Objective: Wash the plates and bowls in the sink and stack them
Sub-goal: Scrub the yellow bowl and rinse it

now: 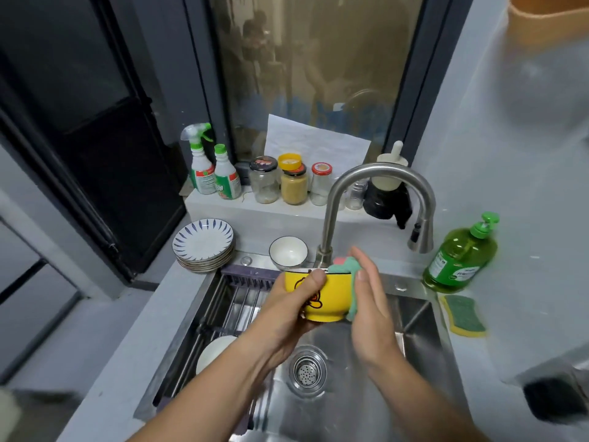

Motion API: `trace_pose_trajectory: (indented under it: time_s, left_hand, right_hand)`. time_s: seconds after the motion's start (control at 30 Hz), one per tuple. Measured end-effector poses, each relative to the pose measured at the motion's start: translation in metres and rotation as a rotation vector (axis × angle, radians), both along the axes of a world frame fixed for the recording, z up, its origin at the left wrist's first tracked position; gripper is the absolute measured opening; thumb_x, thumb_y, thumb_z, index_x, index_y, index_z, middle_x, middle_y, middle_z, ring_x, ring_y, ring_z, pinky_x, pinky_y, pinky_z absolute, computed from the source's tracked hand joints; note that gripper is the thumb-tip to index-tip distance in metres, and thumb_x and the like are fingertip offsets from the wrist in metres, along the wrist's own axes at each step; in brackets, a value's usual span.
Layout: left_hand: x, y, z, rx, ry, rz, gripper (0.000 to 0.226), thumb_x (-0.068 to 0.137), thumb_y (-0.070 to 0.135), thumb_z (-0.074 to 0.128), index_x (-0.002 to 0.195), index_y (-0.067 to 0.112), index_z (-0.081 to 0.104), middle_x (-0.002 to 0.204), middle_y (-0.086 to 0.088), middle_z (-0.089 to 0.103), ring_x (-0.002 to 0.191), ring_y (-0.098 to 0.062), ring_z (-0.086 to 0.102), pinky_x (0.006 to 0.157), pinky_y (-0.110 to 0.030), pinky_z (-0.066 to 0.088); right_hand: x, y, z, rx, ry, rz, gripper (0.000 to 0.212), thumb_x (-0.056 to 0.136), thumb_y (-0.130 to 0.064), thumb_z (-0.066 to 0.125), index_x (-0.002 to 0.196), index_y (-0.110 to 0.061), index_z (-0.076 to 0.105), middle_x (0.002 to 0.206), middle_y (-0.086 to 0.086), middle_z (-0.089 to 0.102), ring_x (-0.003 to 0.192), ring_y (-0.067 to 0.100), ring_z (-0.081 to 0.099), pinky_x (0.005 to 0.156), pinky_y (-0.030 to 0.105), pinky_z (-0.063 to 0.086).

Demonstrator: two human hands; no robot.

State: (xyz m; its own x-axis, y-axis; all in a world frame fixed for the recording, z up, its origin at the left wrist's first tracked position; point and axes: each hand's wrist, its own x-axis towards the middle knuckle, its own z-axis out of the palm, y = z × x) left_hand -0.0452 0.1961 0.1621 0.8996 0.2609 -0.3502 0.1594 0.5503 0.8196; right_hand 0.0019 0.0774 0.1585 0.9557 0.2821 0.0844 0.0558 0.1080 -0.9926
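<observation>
Blue-striped plates sit stacked on the grey worktop at the far left corner of the steel sink. Behind them, two spray bottles stand on the window ledge. A rod rack spans the left part of the sink, with a white plate lying beneath its bars. A white bowl stands upright on the sink's back edge, just left of the tap.

Above the basin, the left hand grips a yellow bowl with a cartoon print. The thumb lies over the rim and the fingers curl under the base. The bowl is held roughly upright, clear of the sink floor.

The right hand has its fingers straight and together. It presses a green and pink cloth flat against the bowl's right side and rim. The drain strainer lies below both hands.

Right of the sink, a green soap bottle stands on the worktop. A green and yellow sponge lies just in front of it.
</observation>
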Motion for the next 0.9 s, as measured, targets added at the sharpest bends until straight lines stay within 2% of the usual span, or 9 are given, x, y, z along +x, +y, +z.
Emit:
trace_pose_trajectory:
  time_s: [0.17,0.23,0.33,0.4,0.5,0.6,0.7,0.8,0.9]
  left_hand:
    - [-0.013,0.038,-0.021,-0.035,-0.065,-0.018,0.118,0.047,0.057,0.098,0.144,0.007,0.052,0.139,-0.02,0.063,0.131,-0.042,0.058,0.105,-0.063,0.049]
    - [-0.019,0.059,-0.029,0.009,-0.023,-0.036,0.124,0.037,0.057,0.101,0.141,0.011,0.049,0.135,-0.015,0.065,0.118,-0.033,0.066,0.086,-0.047,0.061]
    - [-0.022,0.088,-0.042,0.106,0.015,-0.139,0.121,0.025,0.041,0.103,0.128,0.019,0.045,0.114,-0.007,0.064,0.088,-0.016,0.069,0.059,-0.025,0.056]
    - [-0.018,0.109,-0.051,0.2,0.044,-0.184,0.105,0.035,0.031,0.094,0.127,0.023,0.043,0.118,-0.006,0.06,0.096,-0.018,0.066,0.066,-0.026,0.058]
    - [-0.004,0.145,-0.069,0.368,0.064,-0.245,0.118,0.039,0.032,0.094,0.14,0.034,0.034,0.132,0.004,0.058,0.118,-0.016,0.063,0.098,-0.034,0.056]
    - [0.013,0.168,-0.087,0.5,0.02,-0.32,0.108,0.047,0.033,0.097,0.14,0.038,0.041,0.13,0.011,0.066,0.123,-0.012,0.064,0.106,-0.033,0.052]
    - [0.039,0.184,-0.104,0.576,-0.024,-0.335,0.102,0.051,0.03,0.1,0.138,0.033,0.047,0.129,0.013,0.066,0.12,-0.004,0.064,0.102,-0.029,0.054]
    - [0.071,0.197,-0.115,0.644,-0.072,-0.301,0.109,0.054,0.021,0.103,0.142,0.028,0.039,0.133,0.018,0.057,0.118,0.01,0.057,0.102,-0.02,0.05]
    - [0.101,0.21,-0.129,0.697,-0.126,-0.283,0.109,0.057,0.011,0.101,0.143,0.022,0.035,0.134,0.018,0.051,0.117,0.016,0.052,0.093,-0.006,0.044]
  right_hand:
    - [0.009,0.035,-0.003,0.119,0.361,0.072,0.039,0.087,-0.055,0.059,0.121,-0.038,0.068,0.119,-0.002,0.072,0.108,0.018,0.067,0.091,0.043,0.054]
    - [0.016,0.052,-0.005,0.168,0.51,0.094,0.065,0.069,-0.054,0.065,0.125,-0.022,0.069,0.116,0.008,0.074,0.107,0.025,0.068,0.094,0.045,0.052]
    - [0.026,0.075,-0.017,0.128,0.62,0.113,0.074,0.057,-0.051,0.07,0.119,-0.01,0.072,0.114,0.019,0.072,0.11,0.037,0.066,0.096,0.051,0.051]
    - [0.033,0.089,-0.028,0.104,0.648,0.149,0.07,0.047,-0.051,0.078,0.104,-0.01,0.078,0.112,0.02,0.073,0.106,0.036,0.068,0.095,0.049,0.051]
    - [0.046,0.11,-0.047,0.041,0.722,0.188,0.086,0.029,-0.051,0.091,0.103,-0.009,0.078,0.111,0.019,0.074,0.107,0.037,0.069,0.102,0.053,0.049]
    - [0.062,0.126,-0.056,-0.175,0.63,0.19,0.086,0.033,-0.054,0.089,0.107,-0.013,0.075,0.103,0.012,0.076,0.097,0.038,0.071,0.082,0.045,0.055]
    - [0.08,0.134,-0.065,-0.314,0.558,0.081,0.075,0.041,-0.059,0.076,0.101,-0.014,0.074,0.081,0.009,0.071,0.061,0.027,0.059,0.054,0.032,0.04]
    - [0.093,0.14,-0.081,-0.159,0.632,-0.06,0.032,0.089,-0.034,0.063,0.108,-0.012,0.073,0.096,0.013,0.077,0.075,0.031,0.073,0.074,0.05,0.056]
    - [0.098,0.149,-0.097,0.013,0.667,-0.155,0.024,0.095,-0.023,0.058,0.112,-0.011,0.071,0.105,0.015,0.076,0.098,0.038,0.072,0.078,0.047,0.054]
